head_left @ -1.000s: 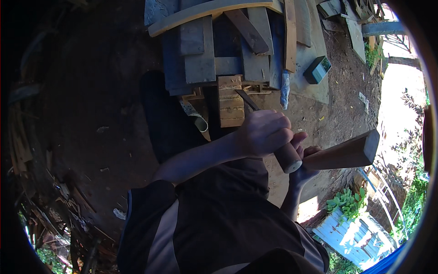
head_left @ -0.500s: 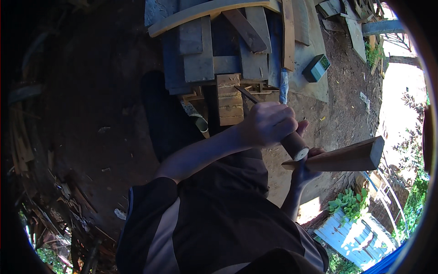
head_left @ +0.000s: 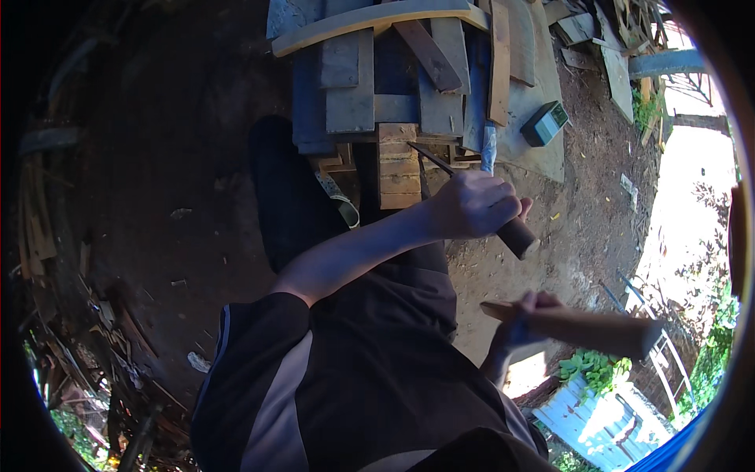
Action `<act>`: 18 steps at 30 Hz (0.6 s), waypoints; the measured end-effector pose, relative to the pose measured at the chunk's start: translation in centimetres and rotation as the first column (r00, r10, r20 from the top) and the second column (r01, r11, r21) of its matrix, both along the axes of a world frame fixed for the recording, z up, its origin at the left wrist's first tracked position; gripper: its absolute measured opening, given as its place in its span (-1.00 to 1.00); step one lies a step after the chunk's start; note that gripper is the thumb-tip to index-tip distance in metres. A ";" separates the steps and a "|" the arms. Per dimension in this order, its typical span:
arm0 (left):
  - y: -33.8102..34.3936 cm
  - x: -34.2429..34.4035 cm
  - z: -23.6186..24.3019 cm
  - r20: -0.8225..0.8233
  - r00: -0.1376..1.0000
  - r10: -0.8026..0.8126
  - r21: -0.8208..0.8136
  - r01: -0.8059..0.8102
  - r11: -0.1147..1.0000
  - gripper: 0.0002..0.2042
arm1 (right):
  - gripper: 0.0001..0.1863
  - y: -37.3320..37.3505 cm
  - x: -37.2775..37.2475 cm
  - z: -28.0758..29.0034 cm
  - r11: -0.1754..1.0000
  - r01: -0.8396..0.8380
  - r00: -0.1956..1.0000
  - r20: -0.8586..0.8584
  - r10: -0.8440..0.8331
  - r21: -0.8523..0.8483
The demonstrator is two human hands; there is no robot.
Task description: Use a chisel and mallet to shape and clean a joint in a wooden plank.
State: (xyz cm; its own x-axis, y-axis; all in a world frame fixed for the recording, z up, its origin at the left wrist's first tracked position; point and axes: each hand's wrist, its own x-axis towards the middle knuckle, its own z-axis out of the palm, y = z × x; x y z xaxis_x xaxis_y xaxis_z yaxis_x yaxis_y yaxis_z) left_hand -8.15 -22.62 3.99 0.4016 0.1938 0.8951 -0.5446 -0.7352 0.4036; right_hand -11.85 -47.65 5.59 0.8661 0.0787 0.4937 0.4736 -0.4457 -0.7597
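Beyond the board-topped bench's [head_left: 350, 110] near edge, a notched block [head_left: 399, 185] is set; at its right side the chisel [head_left: 517, 237] is pointed, clamped in the left hand's [head_left: 474, 206] fingers; by the right hand [head_left: 517, 331] a wooden club [head_left: 594, 330] is gripped; the blade is best kept steady.

Box [head_left: 544, 124]: greenish, resting on a flat sheet [head_left: 544, 164] ahead to your right.
Scrap wood [head_left: 38, 224]: strewn over the ground [head_left: 189, 252] on your left.
Plant [head_left: 595, 366]: leafy green, beside a pale sunlit panel [head_left: 578, 421] to your right.
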 end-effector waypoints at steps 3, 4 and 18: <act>-0.3 -0.1 0.0 0.041 0.999 -0.014 -0.017 0.015 1.000 -0.71 | -0.77 -0.4 -0.4 0.6 0.818 -0.197 0.980 0.102 0.169 0.540; -0.4 -0.1 -0.4 0.023 1.000 -0.016 0.022 0.016 1.000 -0.71 | -0.76 1.2 -0.8 -0.2 0.986 -0.155 0.984 -0.076 0.160 0.063; -1.5 -0.1 -1.4 0.095 0.994 0.047 0.126 -0.059 0.990 -0.70 | -0.78 0.7 -1.6 1.8 0.735 -0.003 0.996 -0.066 0.065 0.678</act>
State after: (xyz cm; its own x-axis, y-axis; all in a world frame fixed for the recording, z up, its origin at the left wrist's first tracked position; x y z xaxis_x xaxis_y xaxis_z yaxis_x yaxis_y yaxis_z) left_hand -8.23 -24.16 2.57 0.3091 0.0933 0.9464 -0.5337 -0.8067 0.2538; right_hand -13.45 -46.99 7.39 0.9077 -0.2190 0.3580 0.4028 0.2156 -0.8895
